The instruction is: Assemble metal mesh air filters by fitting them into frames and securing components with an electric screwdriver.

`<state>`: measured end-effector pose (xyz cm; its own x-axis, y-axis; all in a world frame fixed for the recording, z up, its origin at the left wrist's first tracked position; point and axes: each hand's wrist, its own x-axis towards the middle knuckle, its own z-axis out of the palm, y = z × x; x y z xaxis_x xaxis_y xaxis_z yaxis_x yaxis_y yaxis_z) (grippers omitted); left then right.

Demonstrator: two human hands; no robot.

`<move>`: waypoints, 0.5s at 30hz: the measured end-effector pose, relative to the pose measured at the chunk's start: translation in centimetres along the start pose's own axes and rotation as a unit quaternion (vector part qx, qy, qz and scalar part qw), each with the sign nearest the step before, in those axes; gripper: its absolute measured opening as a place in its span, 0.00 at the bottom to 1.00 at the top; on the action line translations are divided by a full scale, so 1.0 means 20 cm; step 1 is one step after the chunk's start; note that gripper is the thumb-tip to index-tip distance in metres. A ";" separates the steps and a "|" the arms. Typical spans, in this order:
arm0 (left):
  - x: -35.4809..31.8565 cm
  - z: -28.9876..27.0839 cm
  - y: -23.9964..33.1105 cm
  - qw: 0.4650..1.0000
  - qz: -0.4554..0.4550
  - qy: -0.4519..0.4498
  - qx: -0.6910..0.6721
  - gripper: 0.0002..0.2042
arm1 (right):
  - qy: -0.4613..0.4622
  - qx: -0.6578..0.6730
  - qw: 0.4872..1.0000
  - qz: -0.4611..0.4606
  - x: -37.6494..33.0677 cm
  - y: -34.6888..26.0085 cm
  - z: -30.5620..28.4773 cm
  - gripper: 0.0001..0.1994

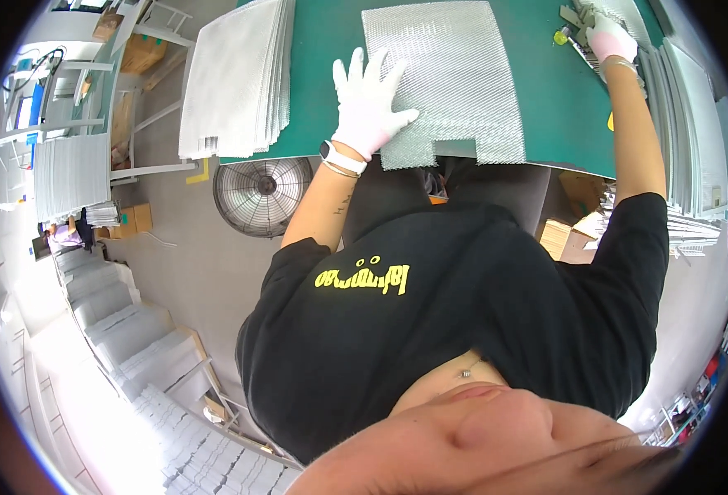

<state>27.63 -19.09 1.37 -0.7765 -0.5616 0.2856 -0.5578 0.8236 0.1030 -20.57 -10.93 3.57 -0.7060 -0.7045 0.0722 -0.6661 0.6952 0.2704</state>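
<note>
Mesh sheet (455, 74) under left hand (368, 103)

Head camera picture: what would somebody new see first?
First comes the person's black T-shirt with yellow print, filling the middle. Above it, the left hand in a white glove lies flat on a shiny silver mesh sheet on the green table mat. The right hand, also gloved white, reaches to tools at the mat's far right corner, and a round wire fan stands on the floor below the table edge.
</note>
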 end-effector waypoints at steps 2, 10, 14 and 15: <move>-0.04 -0.02 0.03 1.000 0.002 0.016 0.002 0.38 | 0.040 0.001 0.999 -0.019 -0.02 -0.01 -0.04 0.22; -0.37 -0.09 0.21 0.945 0.029 0.184 -0.268 0.29 | 0.120 0.222 0.967 -0.020 0.02 0.19 0.21 0.24; -0.51 -0.07 0.28 0.919 0.092 0.140 -0.358 0.21 | 0.121 0.105 0.983 -0.091 -0.10 -0.03 0.12 0.25; -0.55 -0.06 0.29 0.912 0.104 0.129 -0.374 0.19 | 0.074 0.035 0.993 -0.080 -0.17 -0.11 0.02 0.25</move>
<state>33.31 -8.06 -0.13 -0.6937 -0.4289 0.5786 0.0256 0.7881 0.6150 -16.83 -9.98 2.26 -0.5511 -0.8159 0.1751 -0.7852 0.5780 0.2220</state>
